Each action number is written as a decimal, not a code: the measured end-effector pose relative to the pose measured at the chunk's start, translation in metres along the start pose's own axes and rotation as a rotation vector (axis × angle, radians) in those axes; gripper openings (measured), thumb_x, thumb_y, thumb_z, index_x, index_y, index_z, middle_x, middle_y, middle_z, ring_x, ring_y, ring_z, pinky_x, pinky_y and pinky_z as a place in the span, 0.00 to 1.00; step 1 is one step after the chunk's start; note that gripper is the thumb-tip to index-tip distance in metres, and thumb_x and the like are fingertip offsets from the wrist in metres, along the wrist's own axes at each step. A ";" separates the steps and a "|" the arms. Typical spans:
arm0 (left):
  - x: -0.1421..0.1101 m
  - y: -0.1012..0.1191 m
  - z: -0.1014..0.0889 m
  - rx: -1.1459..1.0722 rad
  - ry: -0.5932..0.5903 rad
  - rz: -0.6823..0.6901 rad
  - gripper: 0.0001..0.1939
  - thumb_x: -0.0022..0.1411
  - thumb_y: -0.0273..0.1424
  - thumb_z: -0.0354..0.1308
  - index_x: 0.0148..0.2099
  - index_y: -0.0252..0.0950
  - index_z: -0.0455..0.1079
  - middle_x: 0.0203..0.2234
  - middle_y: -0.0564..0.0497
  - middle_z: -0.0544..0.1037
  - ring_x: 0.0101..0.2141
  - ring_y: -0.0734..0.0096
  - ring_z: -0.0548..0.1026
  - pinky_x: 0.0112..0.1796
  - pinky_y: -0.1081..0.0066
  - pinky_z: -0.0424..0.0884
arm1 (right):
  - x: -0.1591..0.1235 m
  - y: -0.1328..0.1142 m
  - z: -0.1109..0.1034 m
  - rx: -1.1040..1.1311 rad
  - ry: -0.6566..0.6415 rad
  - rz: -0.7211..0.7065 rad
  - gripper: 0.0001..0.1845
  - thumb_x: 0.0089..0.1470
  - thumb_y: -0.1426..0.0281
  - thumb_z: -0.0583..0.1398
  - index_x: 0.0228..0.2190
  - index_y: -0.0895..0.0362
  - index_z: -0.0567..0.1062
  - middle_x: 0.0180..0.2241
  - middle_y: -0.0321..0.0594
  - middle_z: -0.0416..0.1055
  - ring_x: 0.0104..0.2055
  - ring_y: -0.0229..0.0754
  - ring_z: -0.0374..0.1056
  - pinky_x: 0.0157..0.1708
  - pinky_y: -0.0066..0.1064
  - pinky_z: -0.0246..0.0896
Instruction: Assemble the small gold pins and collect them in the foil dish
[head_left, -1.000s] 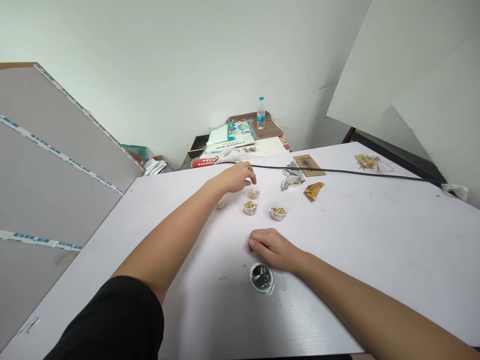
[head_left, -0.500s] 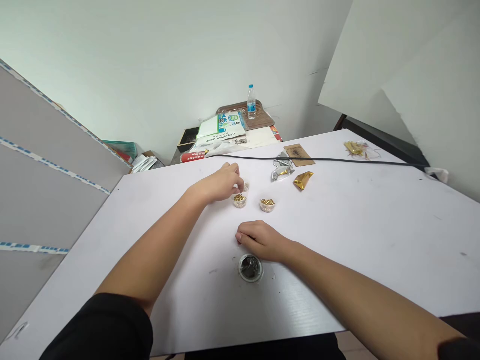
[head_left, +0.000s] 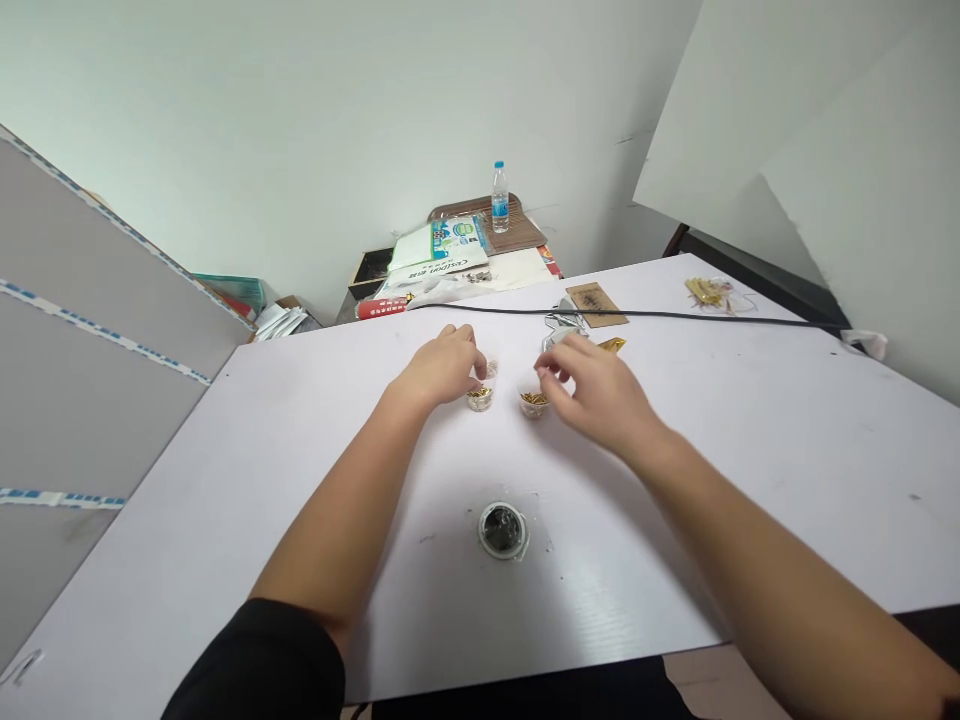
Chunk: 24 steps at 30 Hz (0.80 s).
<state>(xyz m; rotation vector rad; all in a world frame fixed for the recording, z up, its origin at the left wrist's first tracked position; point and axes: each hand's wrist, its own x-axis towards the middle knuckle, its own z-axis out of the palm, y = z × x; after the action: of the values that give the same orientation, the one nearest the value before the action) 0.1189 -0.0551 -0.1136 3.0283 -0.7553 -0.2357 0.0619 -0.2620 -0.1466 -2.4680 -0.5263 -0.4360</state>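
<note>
The left hand [head_left: 439, 366] lies on the white table [head_left: 750, 480], its fingers curled around a small clear cup of gold pieces [head_left: 480, 397]; a second small cup [head_left: 491, 369] sits just behind the fingertips. To the right stands another clear cup with gold pieces [head_left: 533, 402]. The right hand [head_left: 596, 390] hovers just above this cup, fingers loosely bent and holding nothing. Behind it a gold foil piece [head_left: 613, 344] shows partly. Nearer to the person, between the two forearms, a round dark dish [head_left: 502, 530] rests on the table. A black cable [head_left: 675, 316] runs across the far side.
</note>
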 end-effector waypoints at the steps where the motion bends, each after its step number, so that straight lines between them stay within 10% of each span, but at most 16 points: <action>1: 0.000 0.001 0.002 -0.002 0.003 -0.012 0.10 0.58 0.32 0.63 0.43 0.41 0.81 0.46 0.43 0.69 0.50 0.54 0.65 0.44 0.63 0.68 | 0.008 0.003 -0.006 -0.092 -0.089 0.060 0.09 0.59 0.72 0.55 0.35 0.58 0.76 0.37 0.45 0.71 0.37 0.45 0.68 0.32 0.34 0.55; 7: 0.005 0.008 0.008 0.010 -0.039 -0.029 0.10 0.57 0.27 0.62 0.42 0.39 0.80 0.43 0.42 0.71 0.47 0.53 0.70 0.38 0.65 0.69 | 0.050 -0.001 -0.008 -0.374 -0.634 0.112 0.09 0.53 0.73 0.63 0.34 0.51 0.83 0.42 0.46 0.70 0.40 0.49 0.69 0.29 0.33 0.55; 24: 0.013 0.018 0.011 -0.015 -0.093 -0.065 0.09 0.47 0.17 0.59 0.30 0.33 0.77 0.34 0.39 0.79 0.36 0.53 0.78 0.36 0.63 0.69 | 0.060 0.002 0.015 -0.467 -0.753 0.048 0.06 0.42 0.75 0.67 0.27 0.55 0.83 0.29 0.47 0.76 0.30 0.47 0.71 0.29 0.34 0.60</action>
<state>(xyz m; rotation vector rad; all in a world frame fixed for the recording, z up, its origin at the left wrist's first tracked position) 0.1203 -0.0763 -0.1258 3.0493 -0.6572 -0.3835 0.1179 -0.2383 -0.1348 -3.0588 -0.7118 0.4799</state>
